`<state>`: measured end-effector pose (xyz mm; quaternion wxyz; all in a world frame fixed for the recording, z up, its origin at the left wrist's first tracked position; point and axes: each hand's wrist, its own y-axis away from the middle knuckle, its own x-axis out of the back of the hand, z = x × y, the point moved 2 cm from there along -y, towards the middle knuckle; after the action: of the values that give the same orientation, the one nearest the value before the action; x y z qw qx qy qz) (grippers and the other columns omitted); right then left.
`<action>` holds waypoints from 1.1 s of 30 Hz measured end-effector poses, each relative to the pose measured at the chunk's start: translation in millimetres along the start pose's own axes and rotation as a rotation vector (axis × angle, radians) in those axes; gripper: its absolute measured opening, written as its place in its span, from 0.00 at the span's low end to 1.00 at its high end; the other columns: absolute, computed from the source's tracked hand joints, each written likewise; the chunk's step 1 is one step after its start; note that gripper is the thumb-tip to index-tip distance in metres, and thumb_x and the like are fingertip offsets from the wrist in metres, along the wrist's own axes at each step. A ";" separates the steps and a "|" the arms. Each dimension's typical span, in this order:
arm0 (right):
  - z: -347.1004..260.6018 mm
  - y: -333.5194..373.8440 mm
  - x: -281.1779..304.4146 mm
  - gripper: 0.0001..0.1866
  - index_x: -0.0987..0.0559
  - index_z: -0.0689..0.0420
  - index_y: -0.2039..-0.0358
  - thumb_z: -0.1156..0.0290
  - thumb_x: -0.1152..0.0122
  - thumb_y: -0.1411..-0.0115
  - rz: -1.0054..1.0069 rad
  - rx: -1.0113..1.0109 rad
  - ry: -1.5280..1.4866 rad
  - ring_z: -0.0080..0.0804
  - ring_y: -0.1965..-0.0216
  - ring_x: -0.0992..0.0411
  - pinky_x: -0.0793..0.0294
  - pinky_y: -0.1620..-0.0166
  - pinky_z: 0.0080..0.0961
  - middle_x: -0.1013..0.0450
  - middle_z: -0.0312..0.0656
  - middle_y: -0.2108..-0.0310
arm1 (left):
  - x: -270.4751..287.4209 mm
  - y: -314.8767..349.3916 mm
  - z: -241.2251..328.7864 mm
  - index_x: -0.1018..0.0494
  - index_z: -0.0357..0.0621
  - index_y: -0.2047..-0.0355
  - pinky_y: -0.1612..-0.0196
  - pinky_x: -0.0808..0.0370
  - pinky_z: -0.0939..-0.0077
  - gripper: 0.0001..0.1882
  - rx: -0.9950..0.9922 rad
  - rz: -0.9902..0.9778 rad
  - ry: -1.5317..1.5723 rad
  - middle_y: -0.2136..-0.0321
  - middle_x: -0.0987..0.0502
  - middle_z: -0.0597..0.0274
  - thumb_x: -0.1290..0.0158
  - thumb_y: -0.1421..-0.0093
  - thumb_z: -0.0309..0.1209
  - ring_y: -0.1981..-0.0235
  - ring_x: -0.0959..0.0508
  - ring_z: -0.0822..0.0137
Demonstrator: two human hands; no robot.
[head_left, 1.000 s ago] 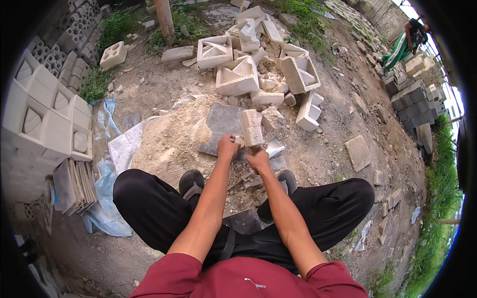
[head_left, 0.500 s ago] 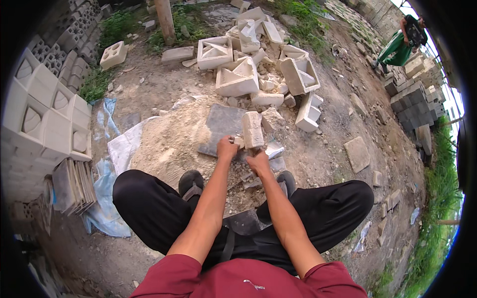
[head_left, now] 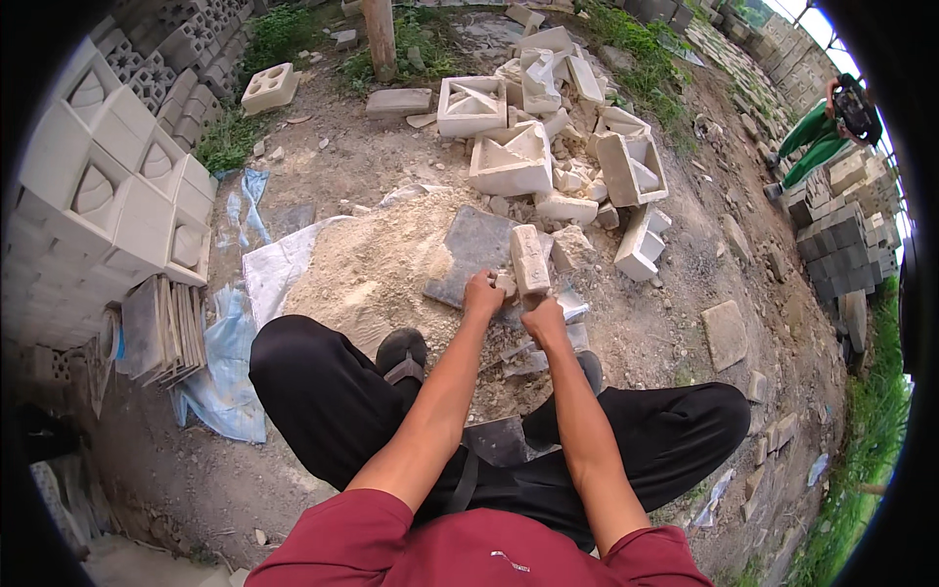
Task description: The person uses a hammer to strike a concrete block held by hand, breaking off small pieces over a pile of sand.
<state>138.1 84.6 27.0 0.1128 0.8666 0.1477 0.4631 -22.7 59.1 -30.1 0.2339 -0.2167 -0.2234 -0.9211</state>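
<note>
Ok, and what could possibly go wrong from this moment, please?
The pale block at the right hand is close to the left hand, so a slip might hurt it. The small pale chunk by the left hand could perhaps break and throw bits. Beyond, the broken blocks lie in a jumbled pile, so some might shift if bumped.

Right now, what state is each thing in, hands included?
Left hand, closed, small pale chunk at its fingers
Right hand, closed, at the oblong block's near end
Dark board, lying flat, partly dusted
Sandy heap, loose, spread out
Pale hollow blocks, heaped among rubble, some broken
Thin boards, stacked on edge
Blue sheet, crumpled
Wooden post, upright
Co-worker, standing
</note>
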 end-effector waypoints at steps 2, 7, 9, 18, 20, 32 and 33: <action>7.7 -3.2 -1.8 0.25 0.23 0.69 0.62 0.65 0.35 0.59 0.001 -0.008 0.032 0.54 0.58 0.25 0.25 0.55 0.39 0.24 0.62 0.64 | 1.0 -0.3 8.2 0.25 0.46 0.60 0.55 0.26 0.59 0.20 0.011 -0.025 -0.012 0.61 0.22 0.49 0.41 0.56 0.32 0.56 0.23 0.49; -17.9 1.4 11.1 0.24 0.23 0.69 0.64 0.64 0.34 0.58 -0.148 0.011 -0.006 0.53 0.58 0.24 0.25 0.56 0.38 0.24 0.62 0.65 | 13.5 -3.2 -1.2 0.26 0.48 0.58 0.54 0.26 0.58 0.22 0.016 -0.030 -0.027 0.60 0.22 0.49 0.41 0.56 0.34 0.56 0.23 0.49; -21.0 2.6 21.9 0.23 0.22 0.69 0.64 0.64 0.34 0.58 -0.048 -0.002 -0.005 0.52 0.59 0.24 0.24 0.57 0.37 0.23 0.61 0.66 | 8.9 2.5 -2.3 0.27 0.49 0.57 0.53 0.27 0.58 0.23 0.002 -0.038 -0.057 0.59 0.23 0.49 0.41 0.56 0.35 0.54 0.24 0.49; 14.2 2.3 -8.7 0.26 0.22 0.68 0.62 0.61 0.34 0.58 0.098 -0.008 -0.107 0.51 0.58 0.24 0.24 0.56 0.37 0.24 0.61 0.63 | 1.8 22.9 20.6 0.30 0.51 0.49 0.49 0.31 0.54 0.30 -0.099 0.011 -0.226 0.53 0.30 0.52 0.39 0.54 0.42 0.48 0.30 0.51; 9.1 -7.2 -2.4 0.26 0.22 0.69 0.63 0.60 0.34 0.59 0.016 -0.018 -0.033 0.51 0.59 0.24 0.24 0.57 0.37 0.24 0.62 0.64 | 5.7 23.6 20.5 0.30 0.47 0.52 0.49 0.32 0.53 0.28 -0.131 0.039 -0.270 0.54 0.30 0.52 0.40 0.53 0.41 0.48 0.30 0.52; -3.2 30.3 -19.2 0.28 0.27 0.70 0.56 0.65 0.37 0.56 0.188 0.032 -0.306 0.59 0.57 0.26 0.26 0.54 0.41 0.25 0.64 0.63 | 22.5 28.1 16.4 0.30 0.43 0.55 0.49 0.33 0.52 0.24 -0.083 0.112 -0.311 0.54 0.31 0.52 0.41 0.50 0.42 0.49 0.30 0.51; -1.9 33.6 -24.0 0.28 0.28 0.70 0.56 0.65 0.37 0.56 0.088 -0.025 -0.170 0.59 0.57 0.26 0.26 0.53 0.41 0.25 0.64 0.63 | 24.7 27.9 13.4 0.30 0.44 0.53 0.48 0.34 0.52 0.25 -0.083 0.112 -0.326 0.53 0.31 0.53 0.42 0.49 0.42 0.48 0.31 0.51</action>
<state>129.0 44.8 20.7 0.1155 0.9069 0.0937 0.3943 -23.7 35.7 1.8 0.2364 -0.3849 -0.2076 -0.8677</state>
